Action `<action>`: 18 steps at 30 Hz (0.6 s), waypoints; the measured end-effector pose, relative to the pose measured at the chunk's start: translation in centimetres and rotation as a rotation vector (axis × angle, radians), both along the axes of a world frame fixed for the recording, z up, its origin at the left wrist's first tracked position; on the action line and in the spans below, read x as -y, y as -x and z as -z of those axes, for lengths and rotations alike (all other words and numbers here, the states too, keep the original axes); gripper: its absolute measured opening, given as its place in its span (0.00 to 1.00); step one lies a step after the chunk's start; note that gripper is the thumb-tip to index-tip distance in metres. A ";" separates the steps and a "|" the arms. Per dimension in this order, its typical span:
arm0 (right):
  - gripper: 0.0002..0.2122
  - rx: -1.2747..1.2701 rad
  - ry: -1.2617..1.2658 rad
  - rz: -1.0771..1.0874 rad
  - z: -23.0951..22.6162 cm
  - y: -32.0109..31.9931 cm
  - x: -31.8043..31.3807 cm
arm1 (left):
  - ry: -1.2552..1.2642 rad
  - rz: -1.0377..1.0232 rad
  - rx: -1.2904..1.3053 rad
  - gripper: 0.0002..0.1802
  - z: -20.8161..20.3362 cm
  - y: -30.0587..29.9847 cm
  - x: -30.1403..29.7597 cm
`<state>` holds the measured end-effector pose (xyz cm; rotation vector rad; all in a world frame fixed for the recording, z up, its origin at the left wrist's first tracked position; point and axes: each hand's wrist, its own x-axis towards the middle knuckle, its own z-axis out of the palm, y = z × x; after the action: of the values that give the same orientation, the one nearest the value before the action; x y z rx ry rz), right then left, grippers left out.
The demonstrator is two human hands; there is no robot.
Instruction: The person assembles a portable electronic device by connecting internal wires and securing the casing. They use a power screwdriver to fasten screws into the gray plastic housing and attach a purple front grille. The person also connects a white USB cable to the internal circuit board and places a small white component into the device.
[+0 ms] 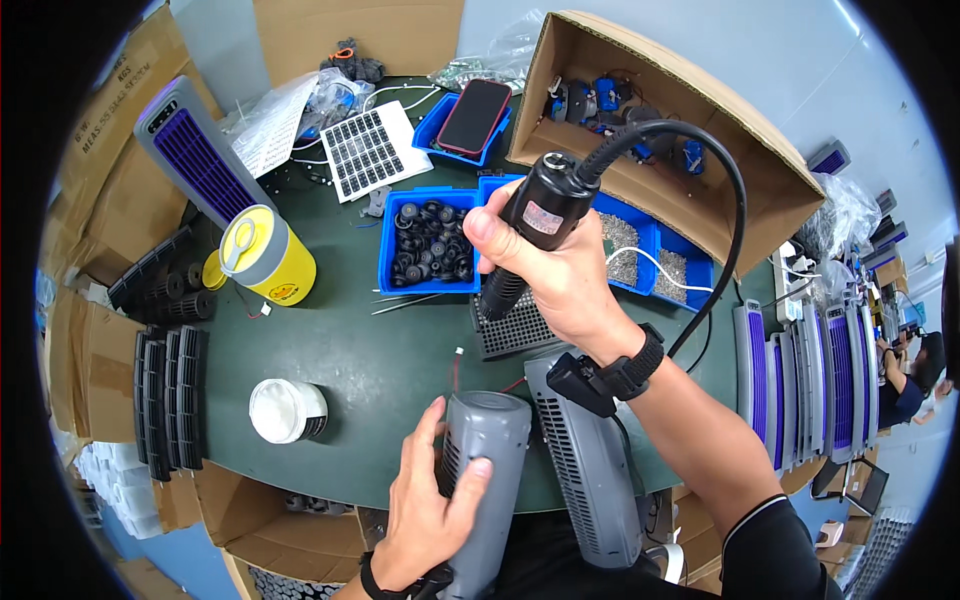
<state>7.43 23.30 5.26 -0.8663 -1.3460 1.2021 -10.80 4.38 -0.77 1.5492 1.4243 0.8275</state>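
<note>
My right hand is wrapped round a black electric screwdriver, lifted over the table with its tip pointing down and left. A thick black cord curves from its top and back down to the right. My left hand grips a grey plastic fan housing at the near table edge, thumb on its face and fingers along its left side. A thin red wire with a white plug rises by its top end. Just right of it, below my right wrist, leans a second grey housing with a slotted grille.
Beyond my hands stand a blue bin of black round parts, blue bins of small screws and a perforated block. A yellow cup, a white jar and black fan rotors are at left. Finished-looking fans stand at right.
</note>
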 end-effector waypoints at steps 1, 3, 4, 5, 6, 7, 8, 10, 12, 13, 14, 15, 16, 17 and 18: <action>0.13 0.001 0.000 0.006 0.2 0.0 0.0 | 0.016 0.012 -0.015 0.40 0.1 0.3 0.0; 0.13 0.006 -0.003 0.012 0.4 0.2 -0.1 | 0.043 0.030 -0.041 0.36 0.1 0.8 -0.1; 0.13 0.017 -0.008 0.021 0.4 0.2 -0.1 | 0.068 0.034 -0.026 0.37 -0.4 0.7 0.0; 0.13 0.025 -0.013 0.025 0.4 0.3 -0.1 | 0.056 0.044 -0.033 0.37 -0.7 0.6 0.0; 0.13 0.033 -0.019 0.030 0.4 0.4 -0.1 | 0.045 0.054 -0.039 0.37 -0.9 0.6 0.1; 0.14 0.045 -0.017 0.037 0.4 0.5 -0.1 | 0.033 0.064 -0.046 0.37 -1.0 0.6 0.2; 0.14 0.057 -0.016 0.044 0.2 0.6 0.0 | 0.076 0.080 -0.047 0.44 -1.1 0.7 0.3; 0.15 0.069 -0.011 0.047 0.1 0.8 0.2 | 0.079 0.124 -0.131 0.53 -1.7 0.7 0.2; 0.16 0.070 -0.003 0.040 0.0 0.9 0.5 | 0.104 0.171 -0.187 0.60 -2.2 0.5 -0.1; 0.16 0.075 -0.006 0.035 0.1 0.9 0.6 | 0.128 0.195 -0.202 0.64 -2.4 0.2 -0.3; 0.16 0.078 -0.008 0.032 0.1 0.9 0.7 | 0.151 0.221 -0.218 0.67 -2.6 0.0 -0.4; 0.16 0.082 -0.011 0.029 0.2 0.8 0.8 | 0.149 0.228 -0.228 0.67 -2.7 -0.1 -0.3; 0.17 0.081 -0.010 0.027 0.3 0.9 0.9 | 0.147 0.235 -0.237 0.67 -2.8 -0.2 -0.1; 0.17 0.081 -0.009 0.028 0.6 1.0 0.9 | 0.146 0.244 -0.246 0.68 -2.8 -0.3 0.1; 0.17 0.080 -0.008 0.028 0.7 1.0 0.9 | 0.117 0.233 -0.246 0.66 -3.0 -0.5 0.5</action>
<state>6.44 22.41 4.59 -0.9335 -1.3973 1.1503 -10.34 3.90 2.25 1.7305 1.4024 0.4187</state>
